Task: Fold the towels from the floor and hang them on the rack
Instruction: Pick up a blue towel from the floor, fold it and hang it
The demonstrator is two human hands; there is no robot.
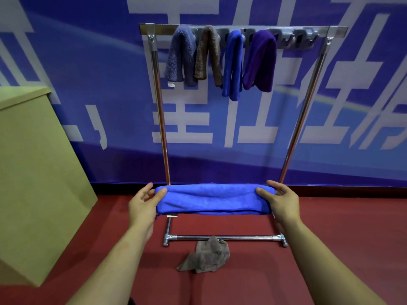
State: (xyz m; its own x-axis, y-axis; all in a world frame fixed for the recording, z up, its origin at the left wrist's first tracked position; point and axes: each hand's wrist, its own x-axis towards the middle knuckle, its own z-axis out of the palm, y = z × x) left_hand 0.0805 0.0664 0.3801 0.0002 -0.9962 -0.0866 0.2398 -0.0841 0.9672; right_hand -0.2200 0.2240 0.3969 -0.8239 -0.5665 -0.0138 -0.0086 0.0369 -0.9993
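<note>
Red floor (330, 227) against a blue banner wall (88, 73) with large white characters; tan box (33, 172) at left.

Rack (161, 128): chrome frame, top bar with hooks. Four folded towels draped over it, grouped toward the left: grey-blue towel (179, 56), brown towel (208, 56), bright blue towel (232, 64), purple towel (261, 60). Hooks at the right end bare, likely the next slot.

Blue towel (213, 200): folded into a long band, held level in the air before the rack. Left hand (143, 203) and right hand (280, 200) each pinch one end, thumb on top, keeping the fold taut for draping.

Crumpled brown towel (204, 256): on the floor, touching the rack's base bar (224, 238), not yet folded.
</note>
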